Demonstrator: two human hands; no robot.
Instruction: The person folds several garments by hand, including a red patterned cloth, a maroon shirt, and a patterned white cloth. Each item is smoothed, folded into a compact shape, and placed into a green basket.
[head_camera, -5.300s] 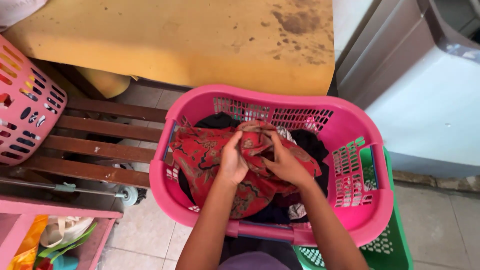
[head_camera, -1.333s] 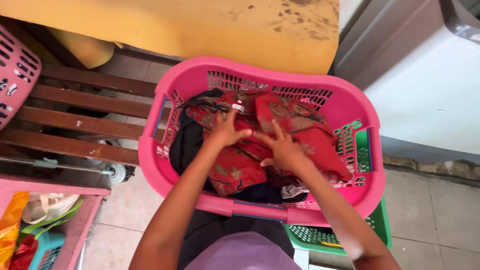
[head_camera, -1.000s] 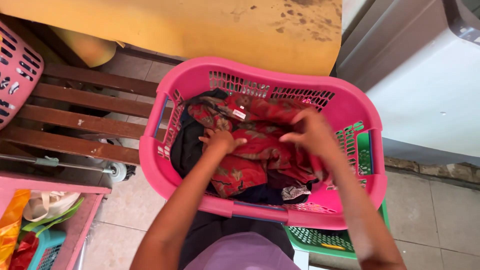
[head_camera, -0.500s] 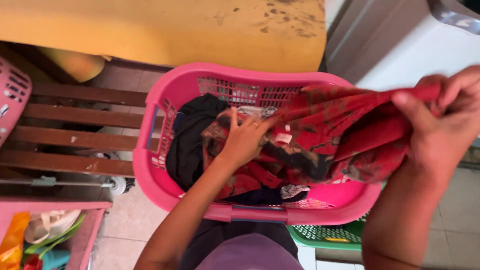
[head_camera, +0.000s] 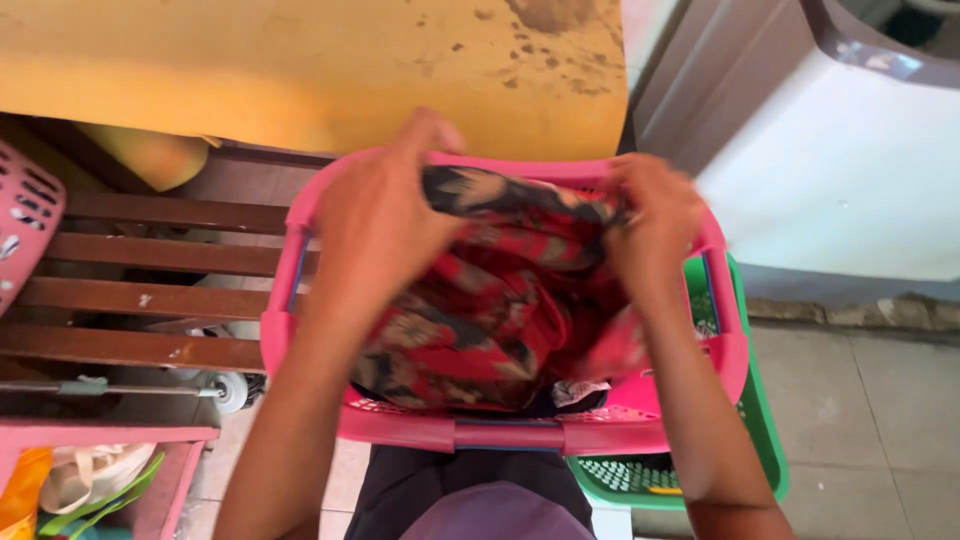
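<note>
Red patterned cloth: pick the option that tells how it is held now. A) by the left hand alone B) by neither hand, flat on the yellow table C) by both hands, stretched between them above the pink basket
C: the left hand and the right hand each grip an upper corner of the red patterned cloth, which hangs between them over the pink basket.

The scene is lit by soft, even daylight, strongest on the white appliance (head_camera: 840, 190) at the upper right where detail is nearly washed out, while the left hand (head_camera: 375, 225) and right hand (head_camera: 655, 215) are smeared by motion blur and shadow is gathered under the slatted bench (head_camera: 150, 260).
</note>
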